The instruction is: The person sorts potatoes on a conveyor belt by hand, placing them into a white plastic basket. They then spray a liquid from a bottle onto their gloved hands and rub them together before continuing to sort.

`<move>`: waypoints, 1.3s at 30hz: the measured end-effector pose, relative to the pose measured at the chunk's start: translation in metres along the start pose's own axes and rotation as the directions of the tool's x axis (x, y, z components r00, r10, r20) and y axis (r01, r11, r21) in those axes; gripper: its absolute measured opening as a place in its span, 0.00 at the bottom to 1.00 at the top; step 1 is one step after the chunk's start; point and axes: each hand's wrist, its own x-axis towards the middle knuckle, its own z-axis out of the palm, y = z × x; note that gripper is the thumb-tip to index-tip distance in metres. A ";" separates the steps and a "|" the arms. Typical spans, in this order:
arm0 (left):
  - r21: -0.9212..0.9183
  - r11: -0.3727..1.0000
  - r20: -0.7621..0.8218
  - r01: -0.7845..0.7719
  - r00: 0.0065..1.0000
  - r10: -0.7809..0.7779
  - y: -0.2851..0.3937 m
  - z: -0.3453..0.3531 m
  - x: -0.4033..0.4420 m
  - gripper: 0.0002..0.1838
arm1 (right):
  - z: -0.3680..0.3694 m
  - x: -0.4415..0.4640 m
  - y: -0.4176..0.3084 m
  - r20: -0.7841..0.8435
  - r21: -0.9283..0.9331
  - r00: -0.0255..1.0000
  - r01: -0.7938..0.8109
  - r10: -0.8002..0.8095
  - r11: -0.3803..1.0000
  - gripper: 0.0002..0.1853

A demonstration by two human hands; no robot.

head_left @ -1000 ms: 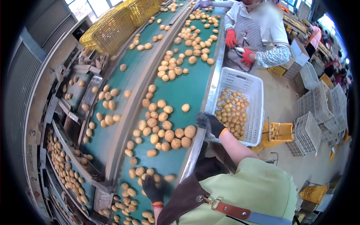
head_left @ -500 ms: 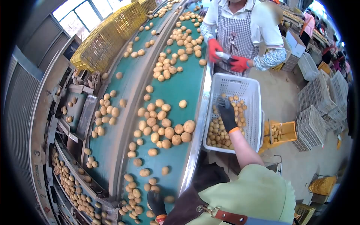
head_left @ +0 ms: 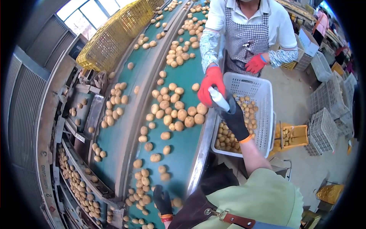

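Note:
My right hand (head_left: 234,118), in a dark glove, is raised over the near left part of the white crate (head_left: 263,86). Its fingers are round the lower end of a white bottle-like object (head_left: 218,100), whose upper part a co-worker's red-gloved hand (head_left: 212,83) also holds. Potatoes (head_left: 228,140) lie in the crate beneath. My left hand (head_left: 162,200), also dark-gloved, rests low over the green conveyor belt (head_left: 171,149), beside potatoes (head_left: 144,181). Its fingers point up the belt and look loosely extended, with nothing visible in them.
A co-worker in a checked apron (head_left: 244,36) stands beyond the crate. A yellow crate (head_left: 110,36) sits along the far left of the machine. A yellow container (head_left: 295,135) and stacked grey crates (head_left: 324,129) are on the right. A metal rail (head_left: 202,156) edges the belt.
My right hand has moved from the belt's rail, over the crate, to the white object. The co-worker's hand has reached toward mine with it. My left hand has shifted slightly; potatoes have moved along the belt.

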 end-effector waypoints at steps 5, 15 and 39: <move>-0.022 1.000 0.118 -0.018 0.993 0.021 0.042 0.000 0.011 0.21 | -0.005 -0.029 -0.051 0.599 0.177 0.711 -0.567 0.369 0.804 0.24; -0.218 0.974 0.403 0.067 0.915 0.027 0.164 -0.047 0.006 0.19 | 0.040 -0.131 -0.089 0.941 -0.263 -0.301 -0.356 0.156 0.897 0.32; -0.147 0.958 0.238 -0.245 0.931 0.275 0.009 -0.105 -0.282 0.14 | -0.029 -0.471 -0.142 0.992 -0.127 -0.045 -0.258 0.119 0.958 0.20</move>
